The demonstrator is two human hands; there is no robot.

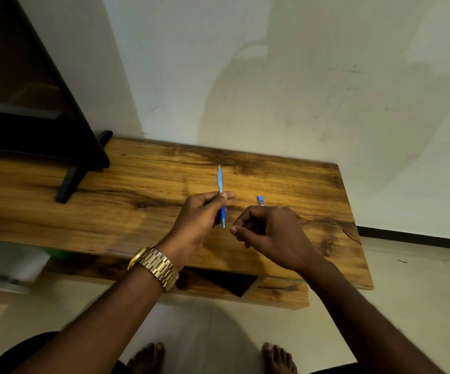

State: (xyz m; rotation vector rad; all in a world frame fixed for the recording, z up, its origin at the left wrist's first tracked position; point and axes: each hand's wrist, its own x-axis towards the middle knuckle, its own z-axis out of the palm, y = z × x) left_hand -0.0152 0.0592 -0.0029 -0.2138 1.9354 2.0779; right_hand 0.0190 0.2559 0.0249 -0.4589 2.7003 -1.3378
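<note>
Hovering over the wooden table (137,190): 1 blue pen (220,180), pinched between thumb and fingertips of the left hand (199,221). Alongside, right hand (271,234): fingers curled, nothing seen held. 1 blue cap (260,200) is laid just beyond it.

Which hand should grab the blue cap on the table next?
Right. The right hand holds nothing visible and sits just in front of the cap; the left hand is pinching the pen.

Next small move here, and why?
Probably the right hand reaches forward to pinch the small blue cap, which lies on the table just beyond its curled fingers, while the left hand holds the blue pen.
</note>
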